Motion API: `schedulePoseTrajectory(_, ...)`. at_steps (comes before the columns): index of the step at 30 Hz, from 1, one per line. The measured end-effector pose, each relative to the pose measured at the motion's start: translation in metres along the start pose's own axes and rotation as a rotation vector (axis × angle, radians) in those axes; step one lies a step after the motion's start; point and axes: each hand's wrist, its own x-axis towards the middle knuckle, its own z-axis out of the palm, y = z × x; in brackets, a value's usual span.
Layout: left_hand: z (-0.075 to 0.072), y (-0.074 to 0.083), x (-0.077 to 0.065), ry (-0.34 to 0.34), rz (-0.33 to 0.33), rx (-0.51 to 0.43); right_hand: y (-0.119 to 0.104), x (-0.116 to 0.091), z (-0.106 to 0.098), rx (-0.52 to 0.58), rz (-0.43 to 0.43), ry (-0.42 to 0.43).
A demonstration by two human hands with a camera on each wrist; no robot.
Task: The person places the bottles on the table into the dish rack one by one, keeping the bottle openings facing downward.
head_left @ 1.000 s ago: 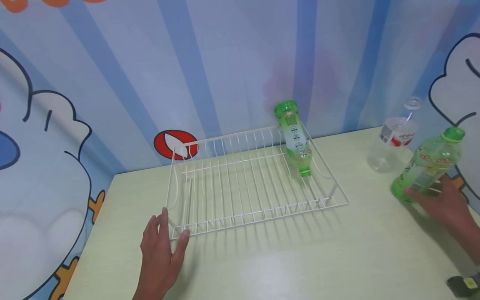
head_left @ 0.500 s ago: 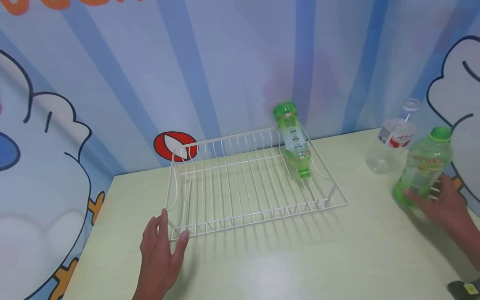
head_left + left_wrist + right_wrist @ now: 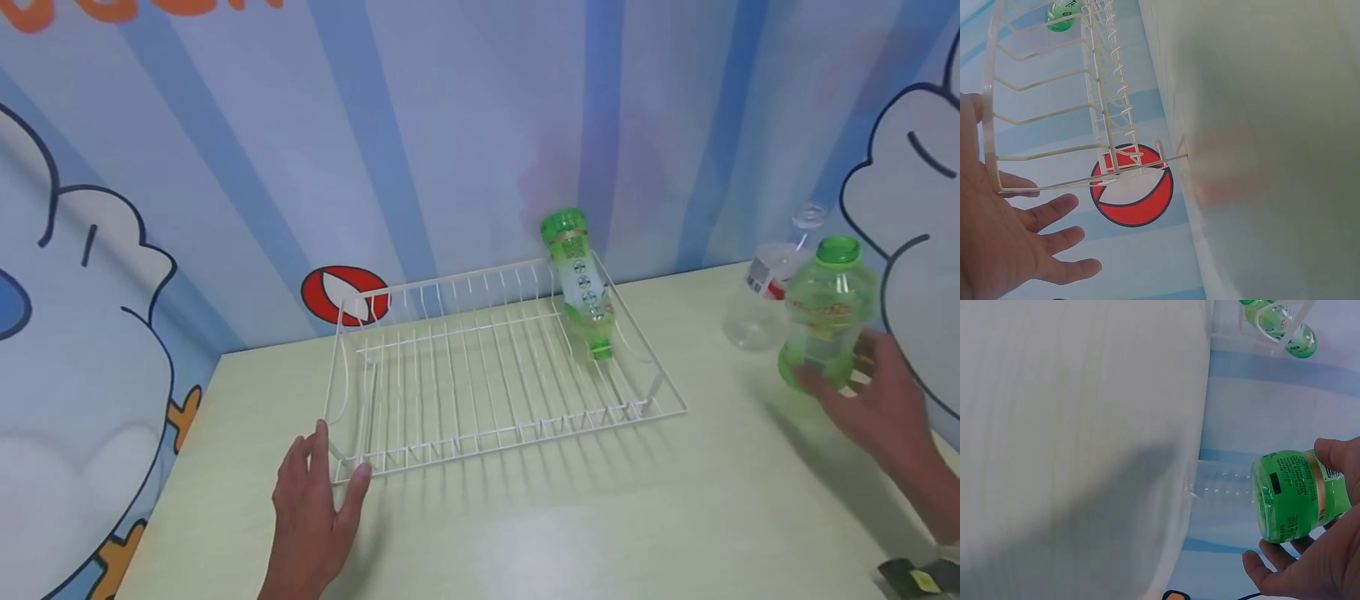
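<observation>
My right hand (image 3: 881, 408) grips a green-tinted plastic bottle (image 3: 828, 304) near its lower half, cap end up. The right wrist view shows its base raised off the table, with thumb and fingers around the bottle's narrow waist. My left hand (image 3: 311, 504) touches the front left corner of a white wire dish rack (image 3: 517, 445), fingers mostly straight and spread. In the left wrist view its thumb lies at the rack's rim (image 3: 990, 125). A second green bottle (image 3: 585, 279) leans upside down in the rack's back right corner.
A clear bottle (image 3: 748, 321) with a red and white label stands behind the held bottle, partly covered by it. The pale table (image 3: 562, 533) meets a wall (image 3: 480, 125) with blue stripes and cartoon figures behind the rack.
My right hand has moved the green bottle left, and it overlaps the clear bottle more. Its tilt to the right has lessened. My left hand keeps its place at the rack's corner.
</observation>
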Motion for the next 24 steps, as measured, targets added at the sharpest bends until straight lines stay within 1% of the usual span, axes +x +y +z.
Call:
schedulePoseTrajectory(4, 0.002, -0.001, 0.001, 0.044, 0.042, -0.015, -0.008, -0.002, -0.002, -0.011, -0.040, 0.027)
schedulePoseTrajectory(6, 0.003, -0.001, 0.001, 0.047, 0.043, -0.016, -0.012, -0.002, -0.004, -0.019, -0.058, 0.034)
schedulePoseTrajectory(12, 0.000, 0.000, 0.000, -0.015, -0.018, -0.003, -0.025, -0.004, -0.007, -0.014, -0.125, 0.031)
schedulePoseTrajectory(17, 0.001, -0.001, 0.000, -0.029, -0.026, -0.010, -0.037, -0.007, -0.008, -0.010, -0.168, 0.033)
schedulePoseTrajectory(21, 0.002, -0.001, -0.001, -0.011, -0.010, -0.015, -0.044, -0.008, -0.006, -0.024, -0.193, 0.032)
schedulePoseTrajectory(24, 0.003, 0.000, -0.001, 0.021, 0.014, -0.016, -0.047, -0.008, -0.004, -0.061, -0.215, 0.046)
